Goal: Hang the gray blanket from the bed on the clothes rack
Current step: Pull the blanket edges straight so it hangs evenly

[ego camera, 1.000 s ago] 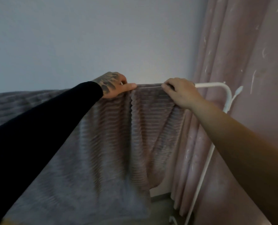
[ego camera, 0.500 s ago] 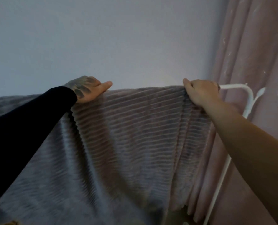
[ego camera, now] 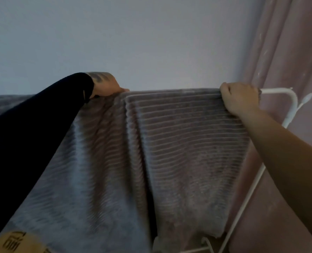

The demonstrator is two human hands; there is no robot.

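Note:
The gray ribbed blanket point(ego camera: 178, 152) hangs draped over the top bar of the white clothes rack point(ego camera: 279, 91), falling in folds toward the floor. My left hand point(ego camera: 106, 86), at the end of a black sleeve, grips the blanket's top edge left of centre. My right hand point(ego camera: 240, 99) is closed on the top edge at the blanket's right end, just left of the rack's bare curved corner. The bar under the blanket is hidden. A vertical fold runs down from below my left hand.
A pale wall fills the background. Pink curtains point(ego camera: 288, 52) hang at the right, behind the rack's white upright point(ego camera: 250, 194). A cardboard box corner point(ego camera: 14, 241) shows at the bottom left. The rack's lower bar point(ego camera: 188, 250) is visible under the blanket.
My left hand has slid right along the top edge, bunching a fold beneath it. My right hand stays at the blanket's right end. The view has shifted slightly.

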